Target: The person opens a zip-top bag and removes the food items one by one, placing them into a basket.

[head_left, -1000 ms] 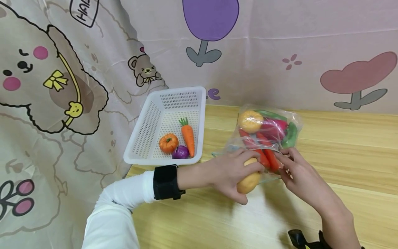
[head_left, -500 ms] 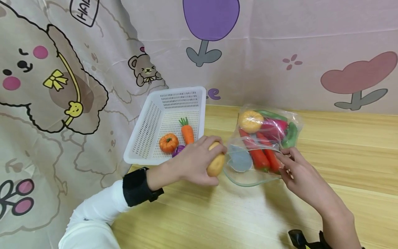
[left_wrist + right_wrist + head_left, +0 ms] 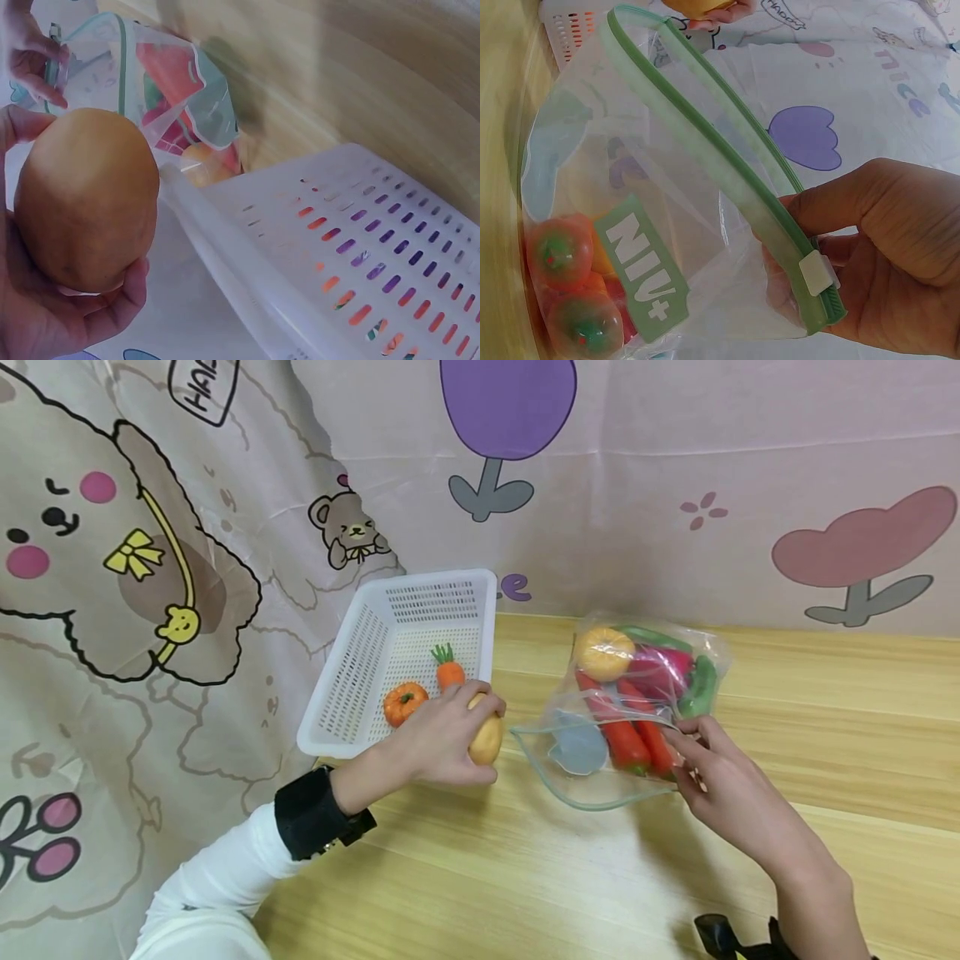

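Observation:
My left hand [image 3: 438,739] grips a yellow-brown potato [image 3: 487,740] at the right front corner of a white slotted basket [image 3: 330,681]. In the left wrist view, fingers and thumb curl round the potato [image 3: 88,199] beside the basket rim. My right hand [image 3: 731,785] pinches the open mouth of a clear zip bag [image 3: 581,797]. The right wrist view shows that grip near the bag's white slider [image 3: 820,271]. Inside the bag lie red peppers [image 3: 626,743], a yellow pumpkin-like piece [image 3: 604,652], a magenta vegetable [image 3: 660,672] and green vegetables [image 3: 700,685].
In the basket are an orange pumpkin [image 3: 405,703] and a carrot [image 3: 450,673]; purple shows through its slots, while the left hand hides that spot from the head view. A printed cloth [image 3: 637,527] hangs behind the wooden table [image 3: 862,710].
My left hand has carried the potato leftward from the bag's mouth to the basket's edge. The bag's mouth is uncovered now. My right hand stays where it was.

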Demonstrator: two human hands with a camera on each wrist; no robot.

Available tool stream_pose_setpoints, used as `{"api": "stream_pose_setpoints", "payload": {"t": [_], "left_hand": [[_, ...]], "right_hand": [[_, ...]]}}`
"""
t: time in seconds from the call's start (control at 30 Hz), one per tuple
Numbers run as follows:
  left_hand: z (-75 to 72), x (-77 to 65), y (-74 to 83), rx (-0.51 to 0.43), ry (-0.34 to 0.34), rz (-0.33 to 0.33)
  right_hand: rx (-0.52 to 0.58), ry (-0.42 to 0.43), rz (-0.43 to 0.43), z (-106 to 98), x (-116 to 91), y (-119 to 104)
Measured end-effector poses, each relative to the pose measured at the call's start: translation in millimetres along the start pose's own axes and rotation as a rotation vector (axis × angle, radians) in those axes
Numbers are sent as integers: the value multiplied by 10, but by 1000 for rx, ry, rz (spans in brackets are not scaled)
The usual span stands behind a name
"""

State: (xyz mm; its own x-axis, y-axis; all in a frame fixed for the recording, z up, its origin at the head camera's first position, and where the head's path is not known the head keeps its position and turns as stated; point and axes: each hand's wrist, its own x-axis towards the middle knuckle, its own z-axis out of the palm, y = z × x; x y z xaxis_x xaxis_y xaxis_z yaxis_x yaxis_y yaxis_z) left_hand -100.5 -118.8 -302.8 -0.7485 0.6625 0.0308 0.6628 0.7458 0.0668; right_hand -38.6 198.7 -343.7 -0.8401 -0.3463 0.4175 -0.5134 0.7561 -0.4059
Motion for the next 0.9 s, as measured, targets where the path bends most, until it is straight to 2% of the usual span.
{"api": "stream_pose_setpoints", "payload": {"t": [0.43, 0.63, 0.9], "left_hand": [[-65, 38, -57, -105, -21, -119], [-55, 41, -94, -103, -2, -120], [-32, 68, -105, -99, -10, -115]], "right_hand": [[-3, -8, 3, -7, -4, 3], [-6, -6, -3, -7, -5, -3], [6, -20, 14, -17, -9, -11]]}}
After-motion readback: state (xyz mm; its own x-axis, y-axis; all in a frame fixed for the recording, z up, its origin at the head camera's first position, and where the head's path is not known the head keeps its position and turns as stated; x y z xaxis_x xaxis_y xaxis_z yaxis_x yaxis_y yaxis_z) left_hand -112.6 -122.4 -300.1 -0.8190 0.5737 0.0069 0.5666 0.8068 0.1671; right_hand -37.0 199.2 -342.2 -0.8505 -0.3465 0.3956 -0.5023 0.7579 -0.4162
